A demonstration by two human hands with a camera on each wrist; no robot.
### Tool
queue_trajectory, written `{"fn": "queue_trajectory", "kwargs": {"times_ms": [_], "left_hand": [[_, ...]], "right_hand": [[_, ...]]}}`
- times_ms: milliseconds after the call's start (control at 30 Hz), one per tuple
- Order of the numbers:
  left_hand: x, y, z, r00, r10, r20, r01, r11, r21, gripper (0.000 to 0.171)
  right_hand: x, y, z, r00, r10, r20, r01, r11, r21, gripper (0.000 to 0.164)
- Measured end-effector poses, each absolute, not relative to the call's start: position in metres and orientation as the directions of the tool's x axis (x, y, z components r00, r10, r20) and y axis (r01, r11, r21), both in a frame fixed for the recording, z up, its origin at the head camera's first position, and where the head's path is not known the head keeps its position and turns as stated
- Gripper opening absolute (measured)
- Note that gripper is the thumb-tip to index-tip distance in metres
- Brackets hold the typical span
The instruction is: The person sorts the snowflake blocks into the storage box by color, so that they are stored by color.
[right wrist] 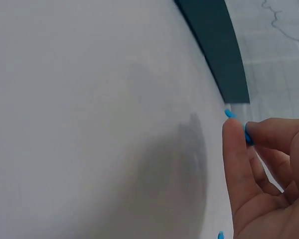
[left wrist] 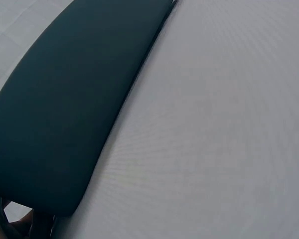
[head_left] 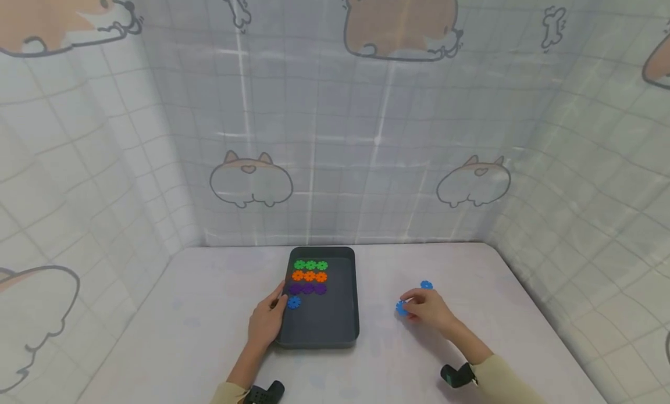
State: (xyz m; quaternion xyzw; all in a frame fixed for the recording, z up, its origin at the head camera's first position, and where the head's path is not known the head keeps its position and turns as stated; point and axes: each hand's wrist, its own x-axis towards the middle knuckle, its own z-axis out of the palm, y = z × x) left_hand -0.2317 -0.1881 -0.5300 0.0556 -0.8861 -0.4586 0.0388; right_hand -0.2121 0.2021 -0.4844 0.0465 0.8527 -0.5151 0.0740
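Observation:
Between thumb and fingertips, my right hand (head_left: 430,311) pinches a blue flower-shaped disc (head_left: 401,308), held to the right of the tray. In the right wrist view the blue disc (right wrist: 248,134) shows partly between the fingers. Another blue disc (head_left: 426,285) lies on the table just beyond that hand. My left hand (head_left: 266,321) grips the left rim of a dark grey tray (head_left: 335,328). Inside the tray, from far to near, are rows of green discs (head_left: 311,265), orange discs (head_left: 310,276) and purple discs (head_left: 307,289), then a single blue disc (head_left: 294,302).
The white table (head_left: 199,311) extends around the tray. Behind it and at both sides hangs a tile-patterned curtain (head_left: 335,177) with cartoon dogs. The tray's outer wall (left wrist: 74,109) fills much of the left wrist view.

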Motion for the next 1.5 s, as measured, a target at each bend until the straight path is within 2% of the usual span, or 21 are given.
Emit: {"fn": "queue_trajectory", "kwargs": {"times_ms": [400,1100,1500], "left_hand": [[-0.231,-0.187,-0.528,-0.991,-0.131,0.022,-0.057,0.573,0.818,0.045],[-0.231,-0.188,-0.528,-0.991,-0.13,0.023,-0.056,0.571,0.819,0.045],[-0.232,-0.188,-0.528,-0.99,-0.136,0.031,-0.05,0.557,0.829,0.045]], "right_hand": [[-0.224,0.163,-0.473,-0.965,-0.148,-0.216,0.144,0.387,-0.911,0.019],[-0.236,0.079,-0.457,-0.9,-0.403,-0.164,0.041,0.297,-0.954,0.014],[-0.246,0.04,-0.459,-0.885,-0.432,-0.172,0.038,0.303,-0.952,0.013]]}}
